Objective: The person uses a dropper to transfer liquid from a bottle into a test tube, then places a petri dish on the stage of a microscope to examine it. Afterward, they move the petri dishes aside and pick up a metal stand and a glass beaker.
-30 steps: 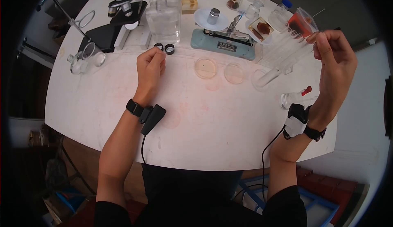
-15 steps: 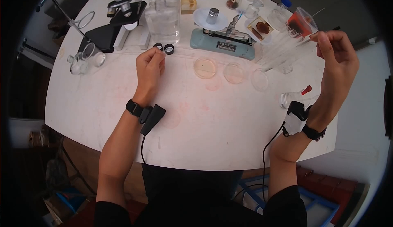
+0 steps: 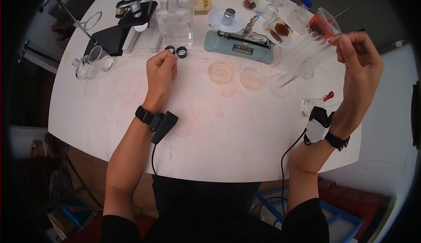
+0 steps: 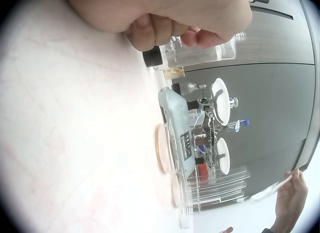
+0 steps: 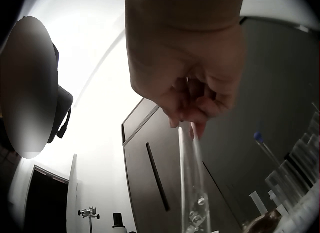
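Note:
In the head view my right hand (image 3: pixel 362 69) is raised at the right, thumb and fingertips pinching the top of a clear test tube (image 3: pixel 287 78) that slants down to the left. Its lower end is over or beside the rightmost glass dish (image 3: pixel 278 88). Bubbles show low in the tube (image 5: pixel 194 193) in the right wrist view, below the pinching hand (image 5: pixel 187 68). My left hand (image 3: pixel 161 78) rests on the table with curled fingers, nothing seen in them, close to two black caps (image 3: pixel 181 52). The left wrist view shows a cap (image 4: pixel 152 57) near those fingers.
Two round dishes (image 3: pixel 220 73) lie mid-table before a blue balance (image 3: pixel 239 48). Glass bottles (image 3: pixel 175 23) and a microscope (image 3: pixel 131 1) stand at the back left. A rack of tubes (image 3: pixel 298 52) is behind the held tube; a small red-topped glass vessel (image 3: pixel 309 107) lies at the right.
The held tube has swung: its lower end moved up and blurred half a second ago, and is back down over the rightmost dish now. My left hand has stayed put.

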